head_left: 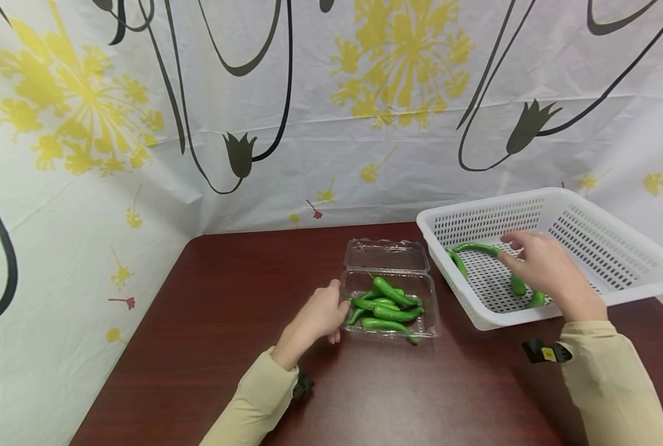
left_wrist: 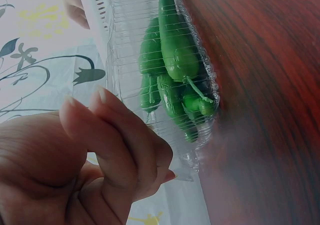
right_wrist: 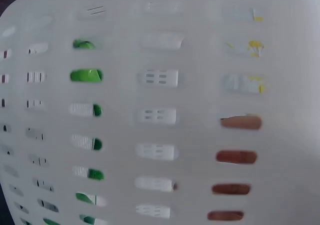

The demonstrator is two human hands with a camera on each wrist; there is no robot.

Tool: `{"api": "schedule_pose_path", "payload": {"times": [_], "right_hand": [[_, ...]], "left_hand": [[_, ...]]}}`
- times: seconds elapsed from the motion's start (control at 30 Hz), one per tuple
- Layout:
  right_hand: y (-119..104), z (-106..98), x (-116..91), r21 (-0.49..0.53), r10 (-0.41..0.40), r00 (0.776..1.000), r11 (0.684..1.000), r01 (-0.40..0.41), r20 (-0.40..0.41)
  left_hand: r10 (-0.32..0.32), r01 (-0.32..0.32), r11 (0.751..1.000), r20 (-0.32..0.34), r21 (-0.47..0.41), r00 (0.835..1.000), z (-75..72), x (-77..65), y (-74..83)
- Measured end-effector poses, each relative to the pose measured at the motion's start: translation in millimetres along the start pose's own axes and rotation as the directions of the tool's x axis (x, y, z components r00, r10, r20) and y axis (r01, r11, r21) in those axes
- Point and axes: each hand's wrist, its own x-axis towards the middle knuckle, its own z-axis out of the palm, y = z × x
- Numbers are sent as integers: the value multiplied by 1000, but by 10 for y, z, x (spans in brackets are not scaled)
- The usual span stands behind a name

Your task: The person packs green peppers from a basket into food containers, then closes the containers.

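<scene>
In the head view my left hand (head_left: 320, 313) is beside the left wall of a clear plastic clamshell box (head_left: 428, 303), its fingers loosely bent and holding nothing. Several green chili peppers (head_left: 396, 313) lie heaped in the box, whose lid (head_left: 387, 255) is folded back. The left wrist view shows the peppers (left_wrist: 177, 55) through the ribbed wall, close to my bent fingers (left_wrist: 107, 140). My right hand (head_left: 548, 263) reaches over a white perforated basket (head_left: 632, 257), thumb and fingers apart, near the tip of a long green pepper (head_left: 476, 248). More peppers (head_left: 517, 285) lie below that hand.
A dark red-brown table (head_left: 242, 285) carries the box and, at its right, the basket. Behind and to the left hangs a white sheet (head_left: 309, 111) with yellow and grey flower prints. The basket's slotted wall (right_wrist: 195, 100) fills the right wrist view.
</scene>
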Motion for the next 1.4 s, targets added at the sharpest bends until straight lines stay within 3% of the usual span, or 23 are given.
{"api": "schedule_pose_path", "payload": {"times": [0.63, 1.4], "right_hand": [[94, 55, 4, -32, 10, 1000, 999, -10, 8], [175, 100, 11, -60, 74, 994, 996, -69, 80]], "left_hand": [[4, -4, 1000, 0, -9, 1000, -4, -4, -2], [5, -5, 1000, 3, -15, 1000, 3, -2, -6]]}}
